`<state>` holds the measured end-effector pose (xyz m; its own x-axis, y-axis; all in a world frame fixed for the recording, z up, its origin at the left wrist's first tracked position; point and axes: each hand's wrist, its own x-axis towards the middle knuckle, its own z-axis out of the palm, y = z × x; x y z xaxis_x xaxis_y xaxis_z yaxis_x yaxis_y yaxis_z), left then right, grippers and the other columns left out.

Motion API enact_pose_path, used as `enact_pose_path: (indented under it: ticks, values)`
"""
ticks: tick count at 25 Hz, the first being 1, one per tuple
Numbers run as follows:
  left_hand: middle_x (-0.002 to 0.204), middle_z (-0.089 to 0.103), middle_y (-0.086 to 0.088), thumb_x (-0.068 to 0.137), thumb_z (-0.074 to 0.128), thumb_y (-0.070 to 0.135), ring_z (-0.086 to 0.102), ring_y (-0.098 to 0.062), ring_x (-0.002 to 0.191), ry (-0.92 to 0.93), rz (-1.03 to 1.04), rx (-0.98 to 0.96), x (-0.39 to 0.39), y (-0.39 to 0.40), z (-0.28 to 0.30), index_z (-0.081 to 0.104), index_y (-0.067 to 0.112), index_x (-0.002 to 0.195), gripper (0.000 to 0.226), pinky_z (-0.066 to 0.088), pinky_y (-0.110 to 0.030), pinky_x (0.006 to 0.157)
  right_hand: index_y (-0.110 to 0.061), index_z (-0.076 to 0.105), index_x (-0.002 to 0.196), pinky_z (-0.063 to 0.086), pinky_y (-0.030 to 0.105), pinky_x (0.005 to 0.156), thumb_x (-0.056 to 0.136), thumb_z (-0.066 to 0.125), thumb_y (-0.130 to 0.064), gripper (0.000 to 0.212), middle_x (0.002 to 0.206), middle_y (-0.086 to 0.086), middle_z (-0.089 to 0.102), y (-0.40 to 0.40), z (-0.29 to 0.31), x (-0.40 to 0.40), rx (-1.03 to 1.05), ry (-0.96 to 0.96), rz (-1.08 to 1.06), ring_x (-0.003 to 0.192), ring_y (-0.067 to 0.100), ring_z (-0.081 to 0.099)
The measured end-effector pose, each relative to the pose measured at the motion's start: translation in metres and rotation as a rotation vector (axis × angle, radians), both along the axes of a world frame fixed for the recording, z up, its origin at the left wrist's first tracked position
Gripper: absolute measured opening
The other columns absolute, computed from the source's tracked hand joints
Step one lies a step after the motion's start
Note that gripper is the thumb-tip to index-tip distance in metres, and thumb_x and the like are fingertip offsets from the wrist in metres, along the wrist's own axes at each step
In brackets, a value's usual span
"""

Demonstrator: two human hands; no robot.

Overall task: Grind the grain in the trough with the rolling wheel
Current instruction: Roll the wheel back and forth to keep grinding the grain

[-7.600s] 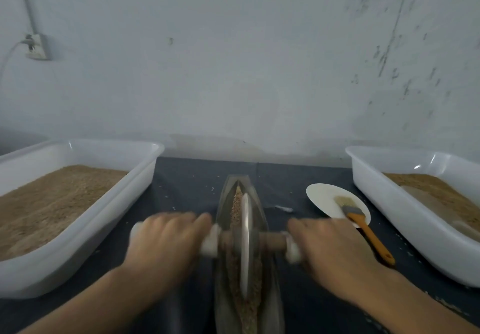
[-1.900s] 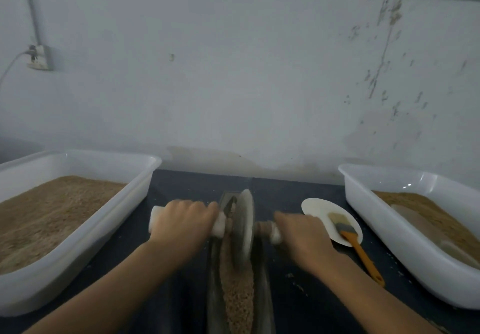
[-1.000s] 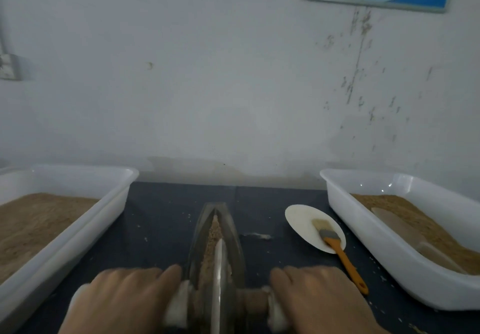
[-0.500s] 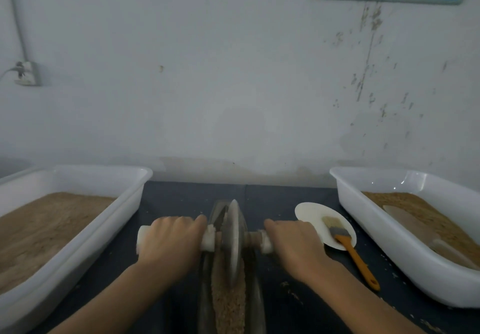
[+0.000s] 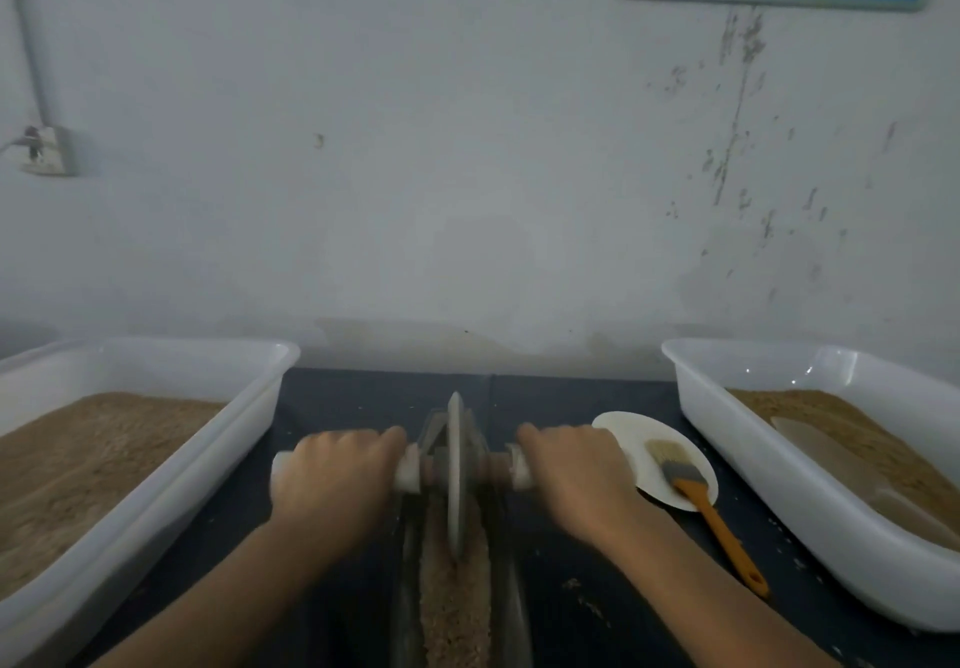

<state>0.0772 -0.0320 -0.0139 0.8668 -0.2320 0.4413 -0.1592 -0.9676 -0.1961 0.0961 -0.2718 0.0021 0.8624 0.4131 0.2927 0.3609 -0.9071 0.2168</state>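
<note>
A narrow boat-shaped metal trough runs away from me down the middle of the dark table, with brown grain lying along its channel. The grey rolling wheel stands upright in the trough near its far end, on a wooden axle with white handle ends. My left hand is closed round the left handle. My right hand is closed round the right handle. The wheel hides the trough's far tip.
A white tub of brown grain stands on the left, and a second white tub with grain and a scoop on the right. A white plate with an orange-handled brush lies by my right hand. The wall is close behind.
The wheel has rolled a little further away from me along the trough, and both hands moved forward with it. A second ago it was at the near end.
</note>
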Motion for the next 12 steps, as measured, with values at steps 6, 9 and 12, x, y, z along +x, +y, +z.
enact_pose_path:
  ticks: [6, 9, 12]
  values:
    - [0.098, 0.058, 0.012, 0.083, 0.062, 0.044, 0.058, -0.010, 0.091, 0.076, -0.057, 0.019, -0.039, -0.015, 0.009, 0.040, 0.035, 0.100, 0.029, 0.037, -0.026, 0.075, -0.030, 0.042, 0.096, 0.047, 0.038, 0.071, 0.083, 0.059, -0.035, 0.022, 0.096, -0.002, 0.064, -0.019, -0.021, -0.035, 0.078, 0.104, 0.029, 0.086, 0.025, 0.061]
    - [0.067, 0.053, 0.012, 0.045, 0.083, 0.040, 0.057, -0.010, 0.058, 0.036, -0.251, 0.075, -0.089, -0.010, 0.008, 0.051, 0.032, 0.082, 0.049, 0.031, -0.021, 0.052, -0.035, 0.036, 0.103, 0.043, 0.039, 0.078, 0.085, 0.055, -0.036, 0.026, 0.107, -0.008, 0.057, -0.034, -0.018, -0.075, 0.029, 0.320, 0.054, 0.097, 0.022, 0.058]
    - [0.053, 0.044, 0.014, 0.020, 0.085, 0.038, 0.047, -0.008, 0.040, -0.067, -0.288, 0.124, -0.100, -0.005, 0.012, 0.048, 0.033, 0.069, 0.061, 0.007, -0.013, 0.049, -0.038, 0.031, 0.096, 0.042, 0.037, 0.075, 0.084, 0.056, -0.036, 0.028, 0.106, -0.010, 0.056, -0.034, -0.017, -0.079, -0.048, 0.331, 0.053, 0.096, 0.019, 0.057]
